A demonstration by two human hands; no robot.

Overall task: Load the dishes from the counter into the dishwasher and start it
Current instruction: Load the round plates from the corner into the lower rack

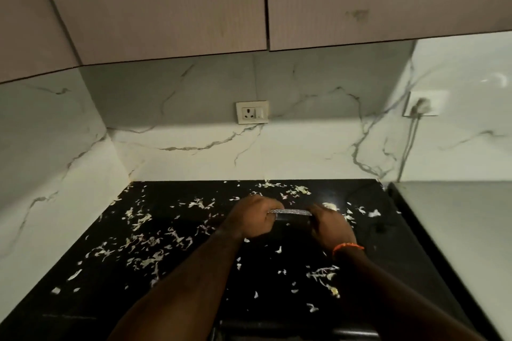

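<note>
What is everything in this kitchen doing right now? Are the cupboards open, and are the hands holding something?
left hand: grips one end of the flat thing.
right hand: grips its other end.
flat thing: held level above the counter; what it is, unclear.
counter: strewn with pale scraps.
cupboard doors: closed.
middle socket: nothing plugged in.
right socket: plug in, cord hanging.

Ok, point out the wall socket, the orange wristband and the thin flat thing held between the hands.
wall socket [252, 112]: head view, middle of its white faceplate.
orange wristband [347, 247]: head view, band on the right wrist.
thin flat thing [291, 212]: head view, its speckled edge showing between the hands.
</note>
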